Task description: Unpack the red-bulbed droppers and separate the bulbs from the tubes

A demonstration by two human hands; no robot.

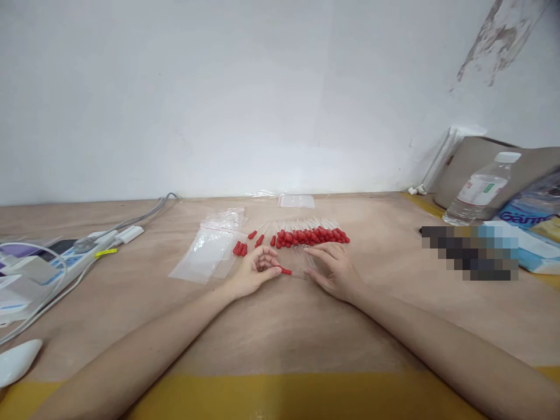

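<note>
One red-bulbed dropper lies crosswise between the hands: the left hand has its thumb and curled fingers closed on the red bulb, and the clear tube of it points toward the right hand. At the right hand, the thumb is beside the far end of this tube and the index finger is reaching out above, with a gap between them; I cannot tell if this hand is pressing on the tube or only touching it. Just beside the right fingers, some clear tubes are partly seen, but they are too faint to count. Beyond both hands, a dense row of droppers rests on the bench, with red bulbs toward the person and thin tubes toward the wall. A few loose droppers lie just beyond the left hand. To the left of this same hand, clear plastic bags lie overlapping, and farther left is a power strip with plugs and cables. One more small bag is beyond the row, near the wall. Well to the right of the right hand, a water bottle stands near a blue package.
</note>
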